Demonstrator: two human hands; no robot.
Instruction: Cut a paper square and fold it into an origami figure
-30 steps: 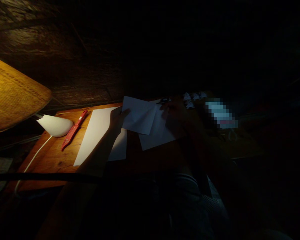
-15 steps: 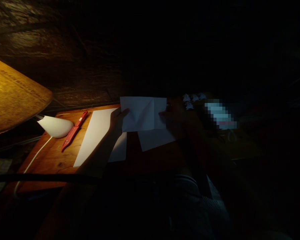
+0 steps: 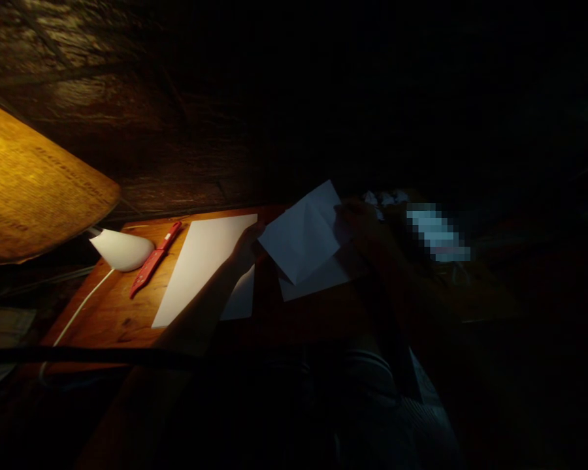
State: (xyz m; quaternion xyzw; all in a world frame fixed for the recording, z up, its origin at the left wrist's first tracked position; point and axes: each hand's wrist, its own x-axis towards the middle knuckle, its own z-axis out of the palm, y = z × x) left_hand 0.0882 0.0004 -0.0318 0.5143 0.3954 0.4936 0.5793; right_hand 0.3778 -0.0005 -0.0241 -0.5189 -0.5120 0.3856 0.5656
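A creased, folded sheet of white paper (image 3: pixel 304 232) is tilted in the air above the table, one corner pointing up and one down. My left hand (image 3: pixel 247 247) is closed on its left corner, fingers partly in shadow. At the upper right edge, my right hand (image 3: pixel 360 219) grips the same paper, though darkness hides most of its fingers. Beneath the folded paper lies another white sheet (image 3: pixel 318 281), partly covered. To the left, a large white sheet (image 3: pixel 196 261) rests flat, with my left forearm crossing over it.
A red knife (image 3: pixel 154 261) lies beside the white lamp base (image 3: pixel 127 251), under a yellow lampshade (image 3: pixel 39 189). Several small folded paper pieces (image 3: pixel 385 198) sit at the back right, near a pixelated bright object (image 3: pixel 438 232). The wooden table (image 3: pixel 112 310) meets a dark wall.
The folded paper was held level and has turned counterclockwise to a diagonal. My right hand has risen along its edge; my left hand is now lower at the left corner.
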